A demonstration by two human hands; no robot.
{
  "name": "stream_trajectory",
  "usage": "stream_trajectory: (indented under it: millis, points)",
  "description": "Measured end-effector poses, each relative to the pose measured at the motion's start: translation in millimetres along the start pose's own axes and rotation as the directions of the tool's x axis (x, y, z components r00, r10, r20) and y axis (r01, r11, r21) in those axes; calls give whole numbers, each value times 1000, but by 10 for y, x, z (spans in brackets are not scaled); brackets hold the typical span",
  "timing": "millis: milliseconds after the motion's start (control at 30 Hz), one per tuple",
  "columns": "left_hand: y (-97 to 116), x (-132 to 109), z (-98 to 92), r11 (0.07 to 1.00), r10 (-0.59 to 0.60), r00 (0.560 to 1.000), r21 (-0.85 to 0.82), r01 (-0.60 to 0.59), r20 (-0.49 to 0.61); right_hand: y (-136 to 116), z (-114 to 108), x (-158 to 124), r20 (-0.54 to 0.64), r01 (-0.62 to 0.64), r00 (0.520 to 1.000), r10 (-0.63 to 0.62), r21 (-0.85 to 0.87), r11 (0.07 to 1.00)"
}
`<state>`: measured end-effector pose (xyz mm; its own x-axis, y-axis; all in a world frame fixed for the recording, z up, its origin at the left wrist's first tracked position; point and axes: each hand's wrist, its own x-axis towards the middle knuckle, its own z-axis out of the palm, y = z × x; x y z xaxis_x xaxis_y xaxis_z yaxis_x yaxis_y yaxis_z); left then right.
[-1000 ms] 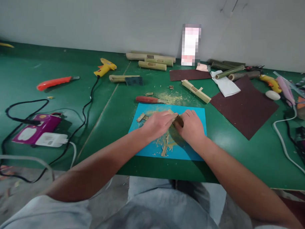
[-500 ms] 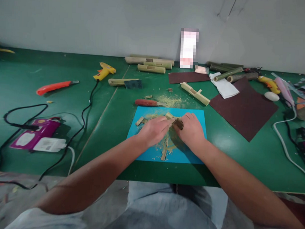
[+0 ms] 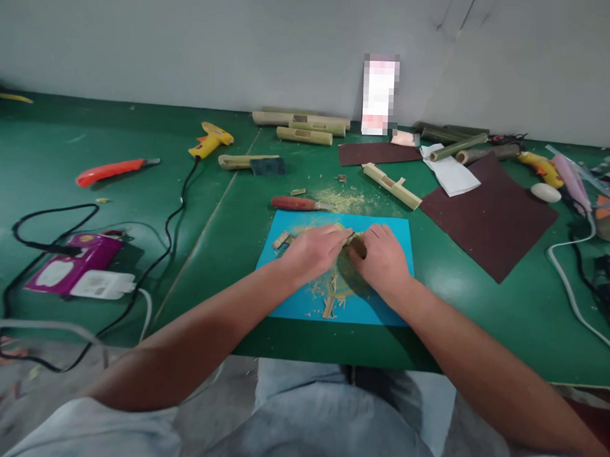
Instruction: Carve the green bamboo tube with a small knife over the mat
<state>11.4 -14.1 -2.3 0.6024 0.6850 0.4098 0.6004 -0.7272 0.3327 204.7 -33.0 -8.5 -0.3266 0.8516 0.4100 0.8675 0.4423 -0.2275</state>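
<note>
Holding rounded bamboo [image 3: 358, 246] near shavings [image 3: 334, 284]

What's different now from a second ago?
The left hand drew slightly toward the person, then went forward again, at the small brown piece that the right hand grips. I see nothing picked up or let go. The right hand, the red-handled tool and the blue sheet stayed put.

Workshop: A green workbench [image 3: 63, 127] against a grey wall [image 3: 191, 44] marks a bamboo-craft workspace.
Bench tools: A red-handled carving tool [image 3: 293, 203], orange-red utility knife [image 3: 111, 172] and yellow hot-glue gun [image 3: 208, 144] lie out.
Bamboo: Slotted tubes [image 3: 305, 136] line the back.
Abrasive: Maroon sandpaper [image 3: 500, 222].
Debris: Pale sawdust [image 3: 343, 202].
Power: A purple power strip [image 3: 100, 251].
</note>
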Motion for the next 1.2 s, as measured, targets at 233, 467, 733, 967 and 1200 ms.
stream_trajectory:
  millis: [233, 467, 733, 967, 1200]
  points:
    - [39, -42, -34, 1000, -19, 1000, 17, 19, 22, 8, 6, -1, 4, -32, 999, 32, 9, 999]
    - [-110, -113, -79, 990, -107, 994, 91, 107, -4, 5, -21, 0, 26, -37, 999, 37, -3, 999]
    - [-111, -41, -31, 987, -119, 992, 101, 122, -38, -9, -24, 6, 42, -27, 999, 27, 4, 1000]
    - [-49, -21, -50, 993, -74, 997, 92, 74, -10, -8, -11, -6, 34, -31, 999, 31, 14, 999]
    - [-42, -43, -52, 996, -50, 999, 80, 49, 11, -14, -15, -4, 43, -29, 999, 28, 8, 1000]
